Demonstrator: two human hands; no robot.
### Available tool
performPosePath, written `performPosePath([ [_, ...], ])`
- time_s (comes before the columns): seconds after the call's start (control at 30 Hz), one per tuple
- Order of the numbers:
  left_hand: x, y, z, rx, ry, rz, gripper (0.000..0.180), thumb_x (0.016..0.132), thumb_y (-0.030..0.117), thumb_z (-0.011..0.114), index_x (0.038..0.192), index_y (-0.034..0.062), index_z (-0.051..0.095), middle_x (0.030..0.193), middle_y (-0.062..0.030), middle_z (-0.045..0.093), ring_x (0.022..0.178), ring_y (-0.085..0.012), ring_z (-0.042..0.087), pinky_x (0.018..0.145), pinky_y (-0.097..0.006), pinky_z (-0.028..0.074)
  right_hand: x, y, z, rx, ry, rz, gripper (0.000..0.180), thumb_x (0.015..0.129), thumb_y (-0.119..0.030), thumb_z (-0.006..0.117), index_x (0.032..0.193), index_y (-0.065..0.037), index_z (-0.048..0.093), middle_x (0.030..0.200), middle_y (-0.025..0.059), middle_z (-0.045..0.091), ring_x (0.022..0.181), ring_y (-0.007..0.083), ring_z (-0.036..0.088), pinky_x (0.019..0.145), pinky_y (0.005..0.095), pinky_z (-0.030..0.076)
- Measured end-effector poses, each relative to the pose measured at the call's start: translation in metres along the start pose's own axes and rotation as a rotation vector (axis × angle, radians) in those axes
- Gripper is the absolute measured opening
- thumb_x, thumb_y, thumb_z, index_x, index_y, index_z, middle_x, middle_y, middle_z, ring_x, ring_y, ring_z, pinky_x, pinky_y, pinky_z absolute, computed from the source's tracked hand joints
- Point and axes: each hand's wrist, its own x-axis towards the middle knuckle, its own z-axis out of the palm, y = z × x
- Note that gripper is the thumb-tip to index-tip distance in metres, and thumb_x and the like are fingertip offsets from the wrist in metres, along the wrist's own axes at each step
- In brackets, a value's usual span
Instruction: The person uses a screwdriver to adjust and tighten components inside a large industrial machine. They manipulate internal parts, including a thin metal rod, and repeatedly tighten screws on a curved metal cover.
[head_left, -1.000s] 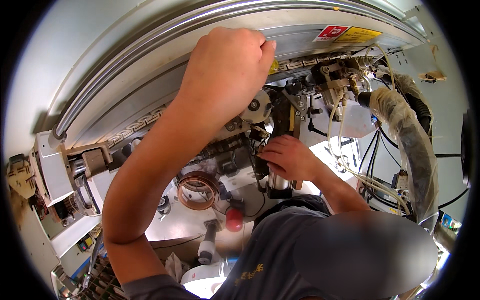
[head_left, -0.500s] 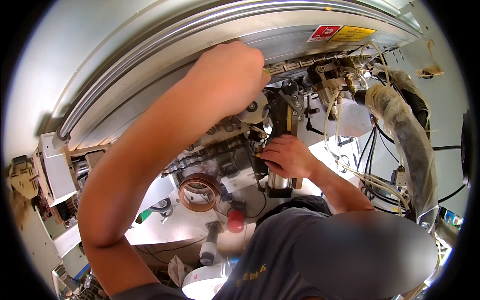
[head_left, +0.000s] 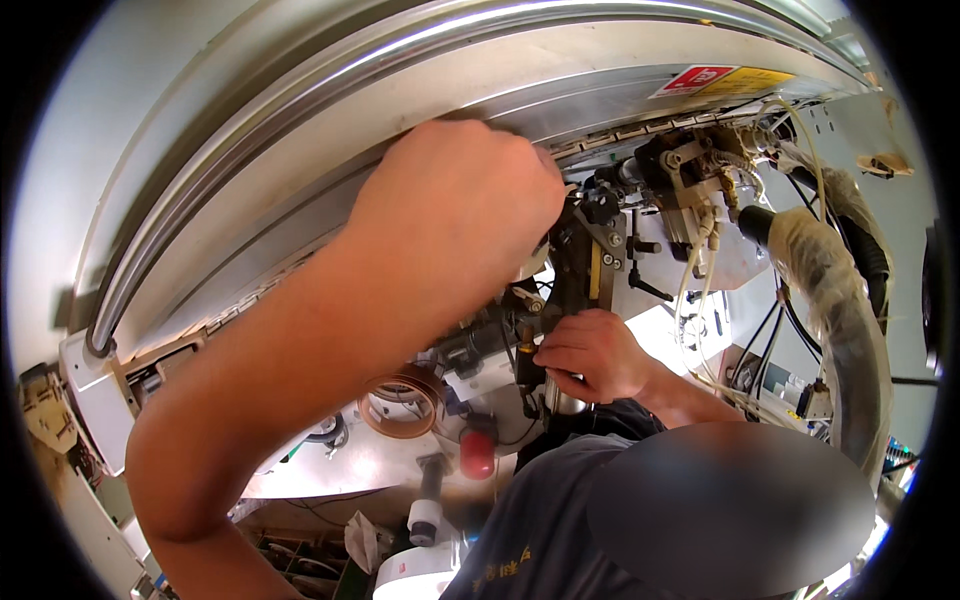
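Observation:
My left hand (head_left: 462,195) reaches over the machine in a curled fist, back of the hand up. Its fingertips are hidden on the far side, so what they grip cannot be made out. It covers most of a pale disc beneath it. Lower and to the right, my right hand (head_left: 597,357) bends its fingers beside a small brass-coloured fitting (head_left: 526,347) on a dark upright part. Whatever lies between those fingers is too small to name. Under this hand, part of a silver cylinder (head_left: 566,402) shows.
A long metal rail (head_left: 300,105) curves along the far side. To the right hang a plastic-wrapped hose (head_left: 825,275), pale tubes and black cables. A copper-coloured ring (head_left: 401,428) and a red dome (head_left: 477,456) lie below my left forearm. A black lever (head_left: 650,284) sticks out right of centre.
The view has shifted, so the machine sits lower and further right. My left fist has turned and now hides most of the disc. My right hand stays by the fitting.

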Motion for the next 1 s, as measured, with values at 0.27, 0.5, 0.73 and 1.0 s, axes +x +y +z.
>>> performPosePath([
  [0.27, -0.010, -0.005, 0.040, 0.141, 0.245, 0.040, 0.044, 0.076, 0.011, 0.066, 0.120, 0.0071, 0.067, 0.088, -0.0080, 0.060, 0.066, -0.0219, 0.063, 0.053, -0.034, 0.052, -0.004, 0.009, 0.000, 0.096, -0.006, -0.012, 0.030, 0.072, -0.011, 0.072, 0.102, -0.007, 0.068, 0.093, 0.0048, 0.068, 0.074, 0.0244, 0.063, 0.059, 0.0355, 0.049],
  [0.5, -0.016, -0.011, 0.051, 0.060, 0.227, -0.009, 0.049, 0.077, 0.012, 0.065, 0.126, 0.0110, 0.066, 0.084, -0.0050, 0.057, 0.059, -0.0188, 0.060, 0.049, -0.032, 0.050, -0.008, 0.011, 0.001, 0.179, 0.027, -0.028, 0.042, 0.072, -0.011, 0.074, 0.113, -0.006, 0.068, 0.097, 0.0064, 0.069, 0.078, 0.0221, 0.067, 0.057, 0.0352, 0.052],
  [0.73, -0.027, -0.013, 0.082, -0.079, 0.297, -0.084, 0.048, 0.077, 0.012, 0.066, 0.125, 0.0073, 0.067, 0.094, -0.0061, 0.062, 0.075, -0.0239, 0.061, 0.065, -0.037, 0.051, -0.005, 0.011, 0.000, 0.202, 0.005, 0.016, 0.035, 0.073, -0.013, 0.072, 0.109, -0.007, 0.070, 0.090, 0.0047, 0.070, 0.073, 0.0216, 0.068, 0.055, 0.0319, 0.053],
  [1.0, -0.028, -0.023, 0.122, -0.359, 0.599, -0.142, 0.045, 0.076, 0.012, 0.074, 0.121, 0.0112, 0.069, 0.092, -0.0016, 0.063, 0.070, -0.0200, 0.061, 0.059, -0.032, 0.050, -0.002, 0.010, -0.002, 0.185, -0.008, 0.011, 0.033, 0.076, -0.015, 0.071, 0.108, -0.007, 0.071, 0.090, 0.0047, 0.071, 0.072, 0.0208, 0.068, 0.054, 0.0303, 0.053],
])
